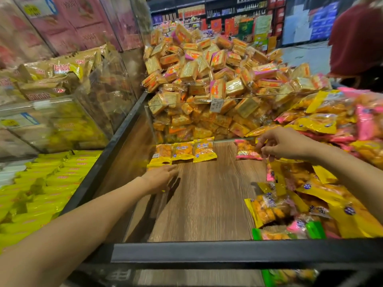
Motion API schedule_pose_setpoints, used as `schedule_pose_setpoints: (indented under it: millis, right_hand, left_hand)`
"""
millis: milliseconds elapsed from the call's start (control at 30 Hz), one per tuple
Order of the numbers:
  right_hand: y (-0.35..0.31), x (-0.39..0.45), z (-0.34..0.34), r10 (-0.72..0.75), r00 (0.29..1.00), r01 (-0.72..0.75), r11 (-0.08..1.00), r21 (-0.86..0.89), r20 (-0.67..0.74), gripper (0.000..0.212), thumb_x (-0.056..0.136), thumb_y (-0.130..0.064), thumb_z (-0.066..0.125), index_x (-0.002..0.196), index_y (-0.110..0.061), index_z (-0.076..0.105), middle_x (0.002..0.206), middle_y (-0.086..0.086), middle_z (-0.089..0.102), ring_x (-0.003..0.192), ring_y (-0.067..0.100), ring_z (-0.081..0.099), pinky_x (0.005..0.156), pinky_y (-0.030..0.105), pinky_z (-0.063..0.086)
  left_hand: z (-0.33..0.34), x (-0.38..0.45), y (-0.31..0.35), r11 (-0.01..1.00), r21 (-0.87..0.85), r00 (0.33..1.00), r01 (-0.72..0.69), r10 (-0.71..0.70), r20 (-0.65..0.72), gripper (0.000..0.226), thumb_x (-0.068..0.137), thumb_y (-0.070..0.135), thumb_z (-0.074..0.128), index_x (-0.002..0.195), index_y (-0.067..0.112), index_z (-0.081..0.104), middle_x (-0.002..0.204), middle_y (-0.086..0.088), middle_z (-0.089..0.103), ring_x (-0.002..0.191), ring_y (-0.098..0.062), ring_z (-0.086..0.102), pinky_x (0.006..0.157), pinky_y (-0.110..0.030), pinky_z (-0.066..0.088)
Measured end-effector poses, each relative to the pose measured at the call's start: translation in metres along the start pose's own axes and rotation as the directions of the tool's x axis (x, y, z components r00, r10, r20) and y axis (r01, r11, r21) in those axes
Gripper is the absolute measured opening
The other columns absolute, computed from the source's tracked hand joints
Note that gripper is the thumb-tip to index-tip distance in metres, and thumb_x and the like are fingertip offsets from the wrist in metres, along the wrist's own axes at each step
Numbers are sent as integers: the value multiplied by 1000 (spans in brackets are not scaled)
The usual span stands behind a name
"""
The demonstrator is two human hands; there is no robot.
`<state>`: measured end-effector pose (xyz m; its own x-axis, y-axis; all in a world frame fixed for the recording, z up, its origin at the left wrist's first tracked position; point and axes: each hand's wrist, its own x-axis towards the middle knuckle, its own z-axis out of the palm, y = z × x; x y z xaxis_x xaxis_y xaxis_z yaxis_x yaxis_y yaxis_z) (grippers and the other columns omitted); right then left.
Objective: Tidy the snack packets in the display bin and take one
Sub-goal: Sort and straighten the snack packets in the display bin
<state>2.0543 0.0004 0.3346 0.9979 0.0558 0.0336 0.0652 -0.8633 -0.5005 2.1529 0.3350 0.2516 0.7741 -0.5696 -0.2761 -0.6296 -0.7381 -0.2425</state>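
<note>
Tidying step | left hand [163, 176] flat, open on yellow packet [160, 162] | right hand [284, 145] pinching pink packet [246, 150] | next: likely align it beside yellow row [184, 152]

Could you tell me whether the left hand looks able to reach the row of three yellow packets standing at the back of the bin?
Probably yes: the left hand is already just below the yellow packets, with only bare wooden floor between them.

Two bare forearms, left hand [163, 176], right hand [284, 145], no sleeves
</note>
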Motion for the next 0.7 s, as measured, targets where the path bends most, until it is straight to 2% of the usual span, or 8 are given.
schedule_pose_setpoints:
  millis: [67,133,233,333,400,500,600,700]
  right_hand:
    - [2,-1,-8,-5,1000,9,992,-124,28,9,91,-10,60,98,-13,65,75,1,68,68,13,65,56,17,42]
    - [10,-5,-10,-38,999,32,970,-242,-21,13,90,-11,60,101,-13,66,80,1,64,75,16,59,64,27,43]
    - [31,-15,-4,-80,981,44,978,-202,-174,18,88,-9,59,105,-11,66,80,4,63,76,21,57,68,36,47]
    - [47,-19,-7,-32,968,-3,990,-139,-248,18,88,-7,59,104,-9,66,76,2,60,74,23,58,66,35,47]
    - [52,-19,-10,-8,965,-30,990,-141,-264,22,86,-6,57,105,-10,67,75,2,60,76,25,60,70,40,51]
    - [53,-18,-10,-2,970,-32,990,-136,-245,23,86,-4,55,105,-9,67,76,3,62,78,25,61,72,44,53]
    - [50,-17,-11,-17,964,-15,993,-118,-265,22,87,-4,54,104,-10,67,75,2,63,76,23,62,71,44,53]
    - [50,-18,-13,-33,955,-3,993,-119,-295,21,87,-5,55,103,-12,67,73,-5,58,77,22,60,71,44,53]
  left_hand:
    - [-16,9,26,999,-13,995,-47,46,-84,60,96,20,51,149,11,25,158,-5,18,143,-22,24,112,-32,30]
    - [-30,21,60,990,-94,984,-105,90,-154,51,98,25,48,145,11,34,151,-6,35,135,-25,37,103,-33,37]
    - [-54,38,119,892,-402,977,-205,159,-145,43,98,34,48,133,8,50,132,-9,56,120,-26,53,87,-28,41]
    - [-67,49,165,749,-617,962,-242,267,-54,43,95,36,53,128,9,51,129,-10,55,118,-24,54,91,-27,44]
    - [-64,52,182,674,-703,942,-225,335,20,39,94,30,57,122,5,52,124,-12,56,112,-23,54,86,-23,46]
    - [-57,53,192,625,-760,944,-178,328,49,49,89,25,64,128,0,49,127,-15,54,104,-17,51,77,-16,44]
    - [-57,54,194,614,-784,956,-90,275,105,59,84,25,70,134,3,47,129,-12,52,114,-22,51,86,-23,44]
    - [-54,55,191,576,-815,928,61,268,259,51,81,29,73,123,4,58,124,-10,60,114,-23,55,94,-29,46]
